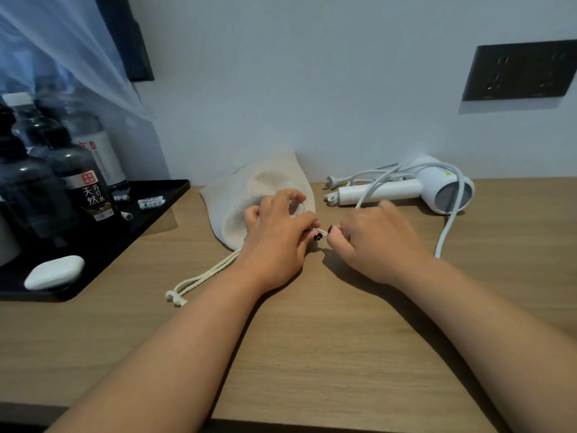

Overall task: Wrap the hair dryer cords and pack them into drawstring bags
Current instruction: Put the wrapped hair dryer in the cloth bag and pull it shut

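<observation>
A cream drawstring bag (237,195) lies bulging against the wall on the wooden desk (312,354). My left hand (278,232) sits at the bag's mouth and pinches the drawstring there. My right hand (374,242) pinches the same short stretch of cord just to the right, thumbs nearly touching. The bag's other drawstring (199,279) trails toward me, ending in a knot. A white hair dryer (437,189) lies on its side at the right. Its white cord (446,232) is loose, looping over the dryer body and running behind my right hand; the plug (335,179) rests near the handle.
A black tray (150,214) at the left holds several dark bottles (84,182), small sachets and a white case (54,271). A dark socket panel (518,70) is on the wall above the dryer. A sheer curtain hangs at the upper left.
</observation>
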